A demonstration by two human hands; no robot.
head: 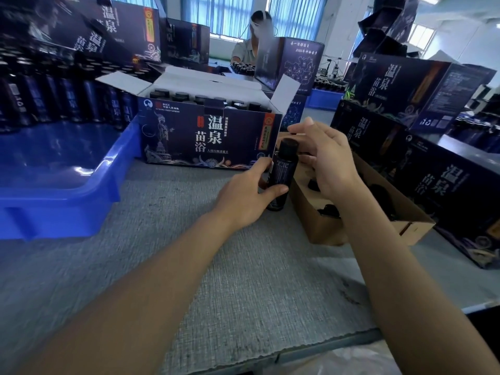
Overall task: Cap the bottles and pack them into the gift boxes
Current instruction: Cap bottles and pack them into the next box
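While the left hand (pixel 251 190) grips the bottle (pixel 281 174) round its body, upright with its base on or just off the mat (pixel 216 266), the right hand (pixel 330 161) sits beside the cap (pixel 288 144) with fingers loosely spread, holding nothing visible. The cap looks seated; whether it is tight cannot be told, so a firm twist against the bracing left hand seems wise before packing. The bottle should then go straight down into a free slot of the open box (pixel 211 136), whose rows look nearly full — its raised flap (pixel 282 93) could catch a wrist. Under the right forearm lies a brown tray (pixel 319 226) with dark pieces in its holes — caps, probably. A blue bin (pixel 67 185) stands left, and closed boxes (pixel 446 185) crowd the right.
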